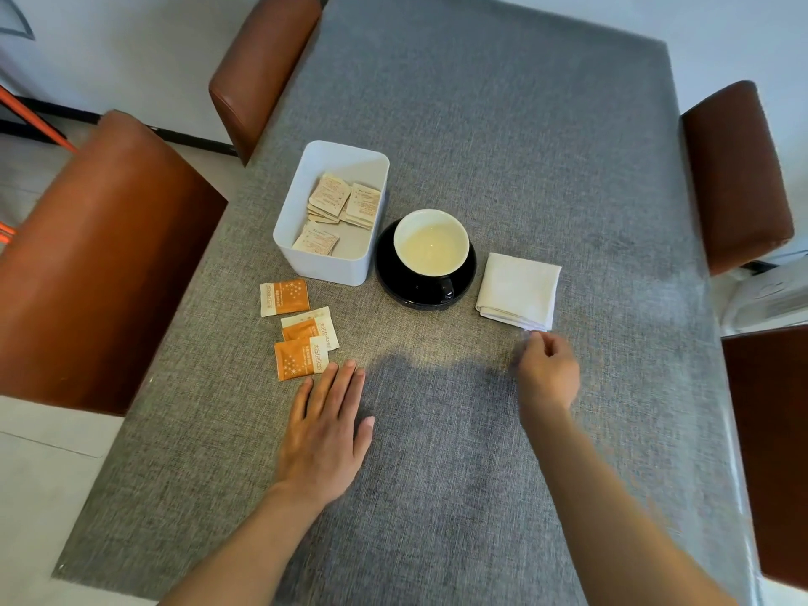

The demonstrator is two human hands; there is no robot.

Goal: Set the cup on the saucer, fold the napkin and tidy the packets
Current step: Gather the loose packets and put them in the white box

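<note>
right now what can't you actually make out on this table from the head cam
- Print on the packets in the white box: too small to read.
- Right hand at the napkin corner: motion-blurred, so pinching or just touching is unclear.
- Saucer: mostly covered by the cup.
- Middle orange packet: partly under its neighbour.
- Left hand: its palm, flat on the table, is hidden.

A grey woven tablecloth covers my table. Brown leather chairs stand along both its sides, on a pale floor.
</note>
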